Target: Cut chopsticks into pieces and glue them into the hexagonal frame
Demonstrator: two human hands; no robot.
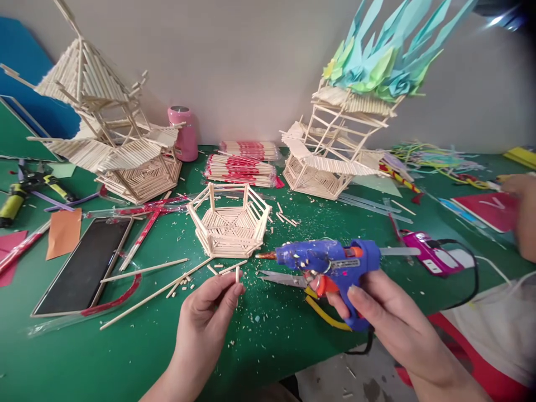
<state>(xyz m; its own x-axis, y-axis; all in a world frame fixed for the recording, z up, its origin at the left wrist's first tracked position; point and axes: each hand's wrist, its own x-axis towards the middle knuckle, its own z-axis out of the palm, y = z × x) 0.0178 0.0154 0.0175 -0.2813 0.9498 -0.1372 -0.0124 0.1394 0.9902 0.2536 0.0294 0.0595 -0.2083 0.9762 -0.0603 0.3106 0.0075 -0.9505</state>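
Between the thumb and fingers of my left hand (209,312) is a short piece of wooden stick (238,274), held upright. My right hand (389,312) grips a blue hot glue gun (330,259) by its handle, a finger at the orange trigger. The gun's nozzle points left, and a clear glue stick (400,252) juts from its back. Just beyond both hands sits a six-sided frame of wooden sticks (230,223) with a patterned floor and low railings. Scissors with yellow handles (285,278) lie partly behind the gun.
Stick pavilions stand at the back left (138,151) and back right (335,134). Packs of sticks (240,167) and a pink bottle (184,134) are between them. A phone (84,265), loose sticks and offcuts lie left. At the right edge is another person's hand (525,212).
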